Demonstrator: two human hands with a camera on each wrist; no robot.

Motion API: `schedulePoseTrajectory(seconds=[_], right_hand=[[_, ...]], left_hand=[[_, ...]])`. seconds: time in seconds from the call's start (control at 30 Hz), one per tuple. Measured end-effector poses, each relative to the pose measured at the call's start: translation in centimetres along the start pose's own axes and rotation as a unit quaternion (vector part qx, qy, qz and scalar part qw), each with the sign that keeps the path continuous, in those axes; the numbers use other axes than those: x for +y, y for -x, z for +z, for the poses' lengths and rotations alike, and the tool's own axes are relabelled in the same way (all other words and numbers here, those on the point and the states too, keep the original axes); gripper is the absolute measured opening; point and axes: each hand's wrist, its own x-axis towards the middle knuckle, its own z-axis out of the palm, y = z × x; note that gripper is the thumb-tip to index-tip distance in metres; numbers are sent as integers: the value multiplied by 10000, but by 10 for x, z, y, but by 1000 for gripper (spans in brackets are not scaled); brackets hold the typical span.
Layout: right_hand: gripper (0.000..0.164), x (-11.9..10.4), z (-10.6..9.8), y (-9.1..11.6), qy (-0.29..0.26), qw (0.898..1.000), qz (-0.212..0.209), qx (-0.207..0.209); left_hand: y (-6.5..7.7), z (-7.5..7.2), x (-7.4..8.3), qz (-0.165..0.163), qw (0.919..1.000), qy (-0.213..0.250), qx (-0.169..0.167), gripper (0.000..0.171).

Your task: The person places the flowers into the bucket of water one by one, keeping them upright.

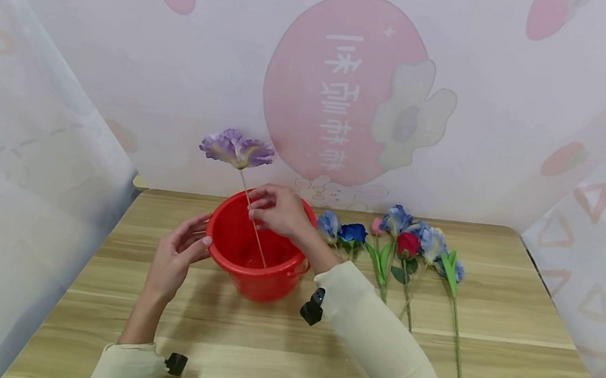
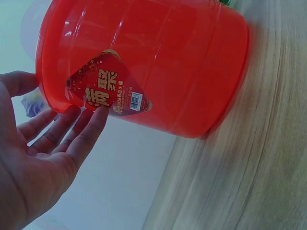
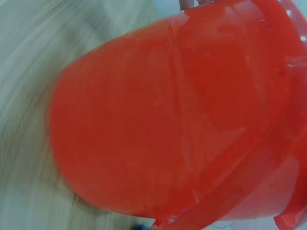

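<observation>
A red plastic bucket (image 1: 260, 283) stands upright on the table, a diamond-shaped label (image 2: 109, 84) on its side. My left hand (image 1: 178, 252) holds the bucket's left rim, its thumb and fingertips against the outside. Over the opening, my right hand (image 1: 279, 211) pinches the thin stem of a purple artificial flower (image 1: 235, 148). That stem slants down into the bucket, and the bloom rises above the rim on the left. In the right wrist view the bucket (image 3: 144, 120) fills most of the picture, and the right hand's hold is hidden.
Right of the bucket lie several artificial flowers: blue blooms (image 1: 354, 232), a red rose (image 1: 408, 245), a pink bud (image 1: 377, 226) and a long green stem (image 1: 456, 343). The wooden table (image 1: 255, 363) meets a printed backdrop (image 1: 222, 61) behind.
</observation>
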Motion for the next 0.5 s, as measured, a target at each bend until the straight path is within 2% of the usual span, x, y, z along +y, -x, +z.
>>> schedulePoseTrajectory(seconds=[0.23, 0.5], right_hand=[[27, 3, 2, -4, 270, 9994, 219, -18], [30, 4, 2, -2, 708, 9968, 378, -54]], left_hand=[[-1, 1, 0, -18, 9999, -107, 2, 49], [0, 2, -1, -30, 10000, -18, 74, 48]])
